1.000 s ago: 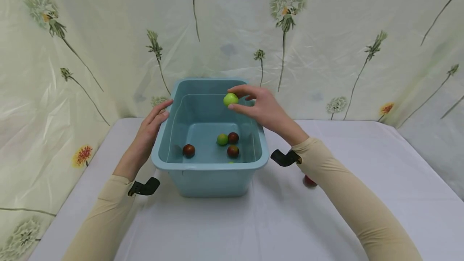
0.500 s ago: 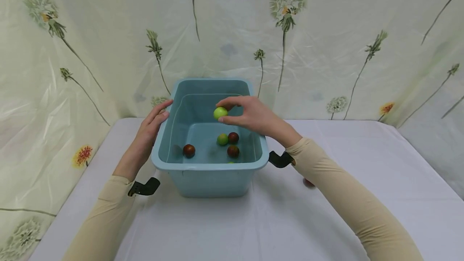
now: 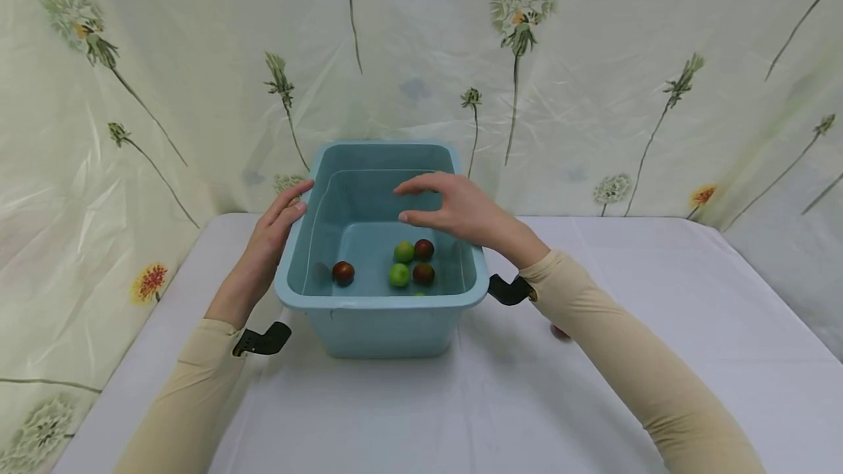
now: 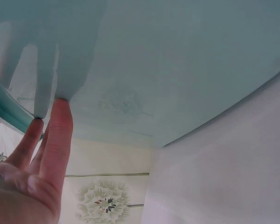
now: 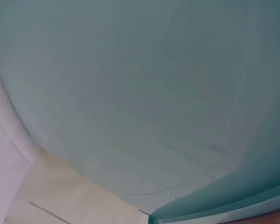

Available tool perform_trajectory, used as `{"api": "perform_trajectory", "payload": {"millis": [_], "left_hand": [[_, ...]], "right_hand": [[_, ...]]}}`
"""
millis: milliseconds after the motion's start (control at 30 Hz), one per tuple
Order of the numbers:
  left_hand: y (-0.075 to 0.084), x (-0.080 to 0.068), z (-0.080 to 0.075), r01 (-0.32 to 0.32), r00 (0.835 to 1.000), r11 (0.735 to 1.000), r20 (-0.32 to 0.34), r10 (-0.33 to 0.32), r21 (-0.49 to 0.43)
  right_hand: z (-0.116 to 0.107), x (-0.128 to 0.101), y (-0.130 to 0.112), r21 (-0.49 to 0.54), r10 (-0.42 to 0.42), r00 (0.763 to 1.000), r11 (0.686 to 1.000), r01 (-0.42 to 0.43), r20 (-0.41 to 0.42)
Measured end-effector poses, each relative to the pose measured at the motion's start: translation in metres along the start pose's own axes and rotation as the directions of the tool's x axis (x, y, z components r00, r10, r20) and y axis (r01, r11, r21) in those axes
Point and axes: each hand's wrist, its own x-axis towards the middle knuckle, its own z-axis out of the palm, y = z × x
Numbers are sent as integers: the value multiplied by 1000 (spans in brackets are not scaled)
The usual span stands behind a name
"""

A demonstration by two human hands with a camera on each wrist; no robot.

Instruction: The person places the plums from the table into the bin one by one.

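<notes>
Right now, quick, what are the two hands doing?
Left hand: open, straight fingers resting on the light blue plastic tub's left rim.
Right hand: open, holding nothing, above the tub.

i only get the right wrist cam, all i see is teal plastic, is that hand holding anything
Observer: No. In the head view the right hand hangs open over the blue tub, its grip empty.
Operator: ok so whats in the tub
Observer: Two green fruits, one at and one at, plus three dark red ones, all lying on the tub's floor.
Operator: and the other hand
Observer: The left hand lies with straight fingers against the tub's left rim; the left wrist view shows the fingertips touching the wall.
</notes>
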Motion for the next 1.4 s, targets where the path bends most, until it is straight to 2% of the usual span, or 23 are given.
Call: {"api": "perform_trajectory", "payload": {"millis": [433,733,1033,1400], "left_hand": [[1,0,0,-3,1000,1000,-7,3,-8],[1,0,0,4,1000,1000,-7,-4,4],[0,0,2,6,1000,1000,-6,-6,13],[0,1,0,6,1000,1000,-16,-6,17]], "right_hand": [[-7,-12,-1,-12,-37,997,999,36,-66],[-13,-29,8,-12,-27,991,1000,26,-128],[-25,-54,18,-29,18,984,999,-23,-180],[-39,-87,35,-23,121,966,991,-129,-228]]}}
